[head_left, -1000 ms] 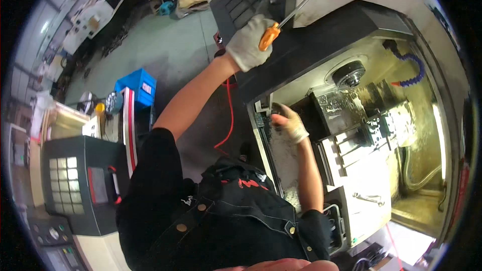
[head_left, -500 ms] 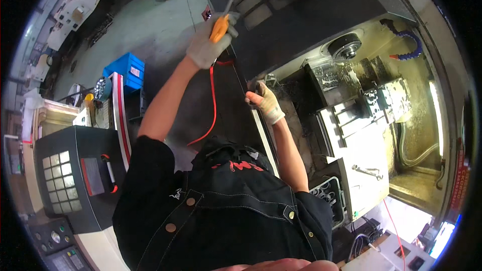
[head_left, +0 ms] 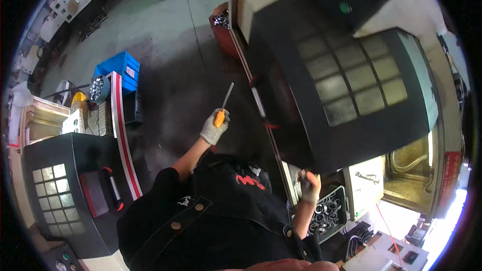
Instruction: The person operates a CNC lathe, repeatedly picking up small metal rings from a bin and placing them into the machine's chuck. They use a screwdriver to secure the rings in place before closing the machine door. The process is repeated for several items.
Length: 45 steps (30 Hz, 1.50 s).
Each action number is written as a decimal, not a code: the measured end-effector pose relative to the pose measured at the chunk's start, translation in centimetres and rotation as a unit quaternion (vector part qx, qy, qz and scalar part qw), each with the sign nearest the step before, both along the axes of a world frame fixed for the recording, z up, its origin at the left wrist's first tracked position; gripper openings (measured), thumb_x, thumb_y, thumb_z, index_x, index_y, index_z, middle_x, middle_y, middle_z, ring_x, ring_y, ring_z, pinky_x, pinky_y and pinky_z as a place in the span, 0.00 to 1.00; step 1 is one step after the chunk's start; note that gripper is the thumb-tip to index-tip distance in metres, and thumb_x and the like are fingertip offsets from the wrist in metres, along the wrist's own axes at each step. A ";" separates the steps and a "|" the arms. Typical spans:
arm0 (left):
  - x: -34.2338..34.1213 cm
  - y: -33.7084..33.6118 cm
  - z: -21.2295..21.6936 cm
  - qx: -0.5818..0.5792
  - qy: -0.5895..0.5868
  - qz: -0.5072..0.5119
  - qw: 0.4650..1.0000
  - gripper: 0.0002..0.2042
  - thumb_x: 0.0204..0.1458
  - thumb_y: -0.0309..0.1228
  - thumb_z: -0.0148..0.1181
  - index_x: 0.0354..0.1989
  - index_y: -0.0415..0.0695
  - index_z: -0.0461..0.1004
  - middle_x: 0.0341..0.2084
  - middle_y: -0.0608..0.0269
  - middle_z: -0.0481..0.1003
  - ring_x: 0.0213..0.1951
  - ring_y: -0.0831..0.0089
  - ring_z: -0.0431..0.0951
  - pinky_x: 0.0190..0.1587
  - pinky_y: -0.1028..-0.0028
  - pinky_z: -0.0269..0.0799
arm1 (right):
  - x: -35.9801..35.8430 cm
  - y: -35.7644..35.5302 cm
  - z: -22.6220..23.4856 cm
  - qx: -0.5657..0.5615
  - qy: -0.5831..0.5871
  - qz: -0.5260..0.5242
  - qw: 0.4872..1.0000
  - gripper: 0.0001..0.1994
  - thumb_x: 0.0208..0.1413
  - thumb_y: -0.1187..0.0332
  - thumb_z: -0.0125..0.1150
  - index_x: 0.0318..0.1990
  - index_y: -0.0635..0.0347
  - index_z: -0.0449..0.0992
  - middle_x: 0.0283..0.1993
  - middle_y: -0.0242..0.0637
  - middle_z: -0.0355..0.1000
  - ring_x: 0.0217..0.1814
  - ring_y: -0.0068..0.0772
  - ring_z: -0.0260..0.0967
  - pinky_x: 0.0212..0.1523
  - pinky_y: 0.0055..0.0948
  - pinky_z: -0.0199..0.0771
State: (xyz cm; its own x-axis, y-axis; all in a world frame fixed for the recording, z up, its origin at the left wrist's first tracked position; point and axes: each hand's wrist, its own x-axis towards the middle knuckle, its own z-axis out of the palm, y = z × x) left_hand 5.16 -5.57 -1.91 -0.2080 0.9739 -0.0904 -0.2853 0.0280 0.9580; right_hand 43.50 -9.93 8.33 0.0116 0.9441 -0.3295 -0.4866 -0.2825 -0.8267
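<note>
An air blow gun (head_left: 220, 118) with an orange body and a long thin metal nozzle is gripped in my gloved left hand (head_left: 214, 129), its tip aimed up and away from me. Below that hand a bit of red hose (head_left: 214, 148) shows. My right hand (head_left: 311, 189), in a glove with a bare fingertip showing, is closed beside the lower edge of the dark machine door (head_left: 281, 45). Something small and dark shows at its fingers, but I cannot tell what it is. The door covers most of the machine's interior.
Near my right forearm sits a bin of metal rings (head_left: 329, 211). Wrenches (head_left: 368, 176) lie on a pale surface beyond it. At left are a blue crate (head_left: 120, 68), a round tub of metal parts (head_left: 99, 89) and another machine (head_left: 65, 185). A red bin (head_left: 224, 35) stands ahead.
The machine door has slid toward me across the opening, and my right hand has moved back along with it. My left hand has come down and closer, still holding the blow gun.
</note>
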 end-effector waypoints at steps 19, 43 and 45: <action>-11.4 -4.4 1.7 -0.032 0.149 -0.110 0.982 0.17 0.46 0.19 0.53 0.46 0.44 0.67 0.33 0.69 0.70 0.38 0.79 0.71 0.46 0.77 0.68 | -2.0 -14.3 -19.5 -0.135 0.126 -0.199 0.962 0.05 0.46 0.71 0.57 0.32 0.57 0.70 0.32 0.32 0.71 0.30 0.24 0.68 0.28 0.19 0.69; -23.7 -14.9 2.9 -0.334 0.299 0.181 0.875 0.20 0.41 0.32 0.54 0.47 0.45 0.70 0.35 0.43 0.75 0.41 0.45 0.74 0.43 0.55 0.69 | -66.3 22.5 -11.9 -0.150 0.214 0.591 0.763 0.17 0.50 0.71 0.64 0.48 0.50 0.70 0.51 0.34 0.70 0.49 0.39 0.72 0.42 0.35 0.80; -24.4 -13.8 3.7 -0.355 0.281 0.210 0.866 0.20 0.41 0.32 0.54 0.46 0.45 0.70 0.36 0.43 0.75 0.41 0.45 0.74 0.43 0.56 0.69 | -68.9 23.4 -12.4 -0.172 0.251 0.614 0.728 0.24 0.44 0.83 0.65 0.48 0.50 0.69 0.52 0.31 0.69 0.52 0.37 0.70 0.46 0.34 0.77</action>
